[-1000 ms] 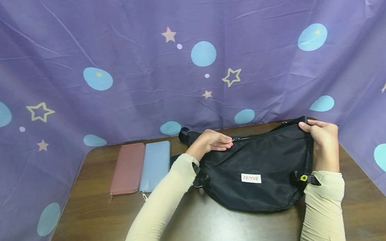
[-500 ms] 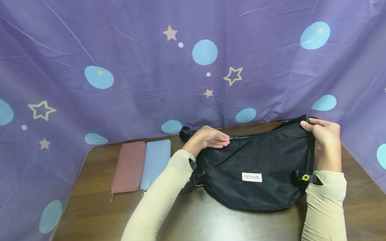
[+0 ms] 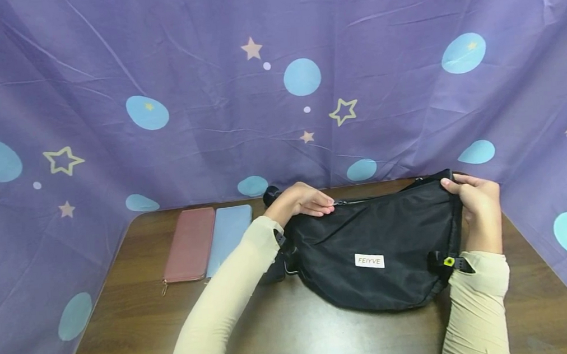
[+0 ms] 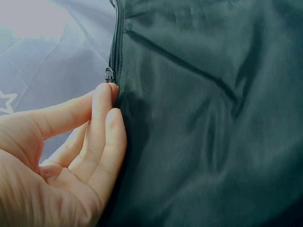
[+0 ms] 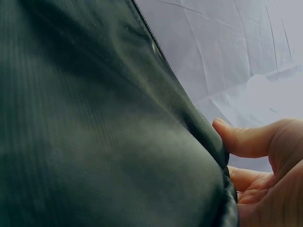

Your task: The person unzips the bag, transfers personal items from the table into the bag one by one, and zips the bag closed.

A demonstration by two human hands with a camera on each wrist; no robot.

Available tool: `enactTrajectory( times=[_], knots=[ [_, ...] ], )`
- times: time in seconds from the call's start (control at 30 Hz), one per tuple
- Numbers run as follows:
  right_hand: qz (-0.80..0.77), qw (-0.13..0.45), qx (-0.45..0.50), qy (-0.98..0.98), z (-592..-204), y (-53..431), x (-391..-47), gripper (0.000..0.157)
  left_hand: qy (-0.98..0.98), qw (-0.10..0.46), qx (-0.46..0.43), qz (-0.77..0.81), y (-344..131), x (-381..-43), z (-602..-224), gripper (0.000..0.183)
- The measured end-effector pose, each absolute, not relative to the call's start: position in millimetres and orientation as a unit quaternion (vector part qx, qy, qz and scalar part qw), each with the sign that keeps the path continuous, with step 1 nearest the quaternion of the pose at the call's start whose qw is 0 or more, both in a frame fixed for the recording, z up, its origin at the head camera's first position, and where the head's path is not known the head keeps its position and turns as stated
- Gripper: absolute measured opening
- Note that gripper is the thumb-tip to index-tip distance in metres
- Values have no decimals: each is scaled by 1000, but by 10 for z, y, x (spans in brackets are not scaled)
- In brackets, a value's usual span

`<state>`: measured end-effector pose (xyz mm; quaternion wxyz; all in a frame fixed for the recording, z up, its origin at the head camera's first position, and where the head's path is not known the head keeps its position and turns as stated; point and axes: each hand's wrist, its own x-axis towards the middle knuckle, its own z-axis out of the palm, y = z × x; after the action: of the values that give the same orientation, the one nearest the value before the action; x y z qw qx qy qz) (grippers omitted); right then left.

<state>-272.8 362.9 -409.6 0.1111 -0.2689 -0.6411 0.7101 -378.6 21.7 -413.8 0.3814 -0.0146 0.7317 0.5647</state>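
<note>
A black fabric bag point(image 3: 390, 235) with a white FEIYVE label point(image 3: 369, 260) stands on the table, held at both ends of its top edge. My left hand point(image 3: 307, 199) pinches the zipper pull near the left end of that edge. In the left wrist view the metal zipper slider point(image 4: 109, 74) shows just above the fingertips, its pull hidden between thumb and finger. The bag's upper right corner is gripped by my right hand point(image 3: 479, 205), thumb in front and fingers behind. Up close, in the right wrist view, the thumb point(image 5: 246, 139) presses against the dark cloth.
Left of the bag lie a pink wallet point(image 3: 190, 244) and a light blue wallet point(image 3: 230, 232), side by side on the wooden table point(image 3: 125, 337). My left sleeve partly covers the blue one. A purple curtain point(image 3: 205, 94) closes off the back and sides.
My left hand has slid a little to the left along the bag's top edge with the zipper pull. The right hand keeps its hold on the corner.
</note>
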Motion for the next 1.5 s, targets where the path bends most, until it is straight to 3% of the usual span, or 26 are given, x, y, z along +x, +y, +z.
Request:
enactTrajectory(
  times=[1.07, 1.5],
  knots=[
    [731, 93, -261, -624, -4112, 3647, -2714, 30, 752, 374, -17, 542, -242, -3839, -4071, 32],
    [737, 138, -278, -600, -4107, 3620, -2746, 30, 756, 351, -27, 552, -421, -3866, -4045, 30]
  ],
)
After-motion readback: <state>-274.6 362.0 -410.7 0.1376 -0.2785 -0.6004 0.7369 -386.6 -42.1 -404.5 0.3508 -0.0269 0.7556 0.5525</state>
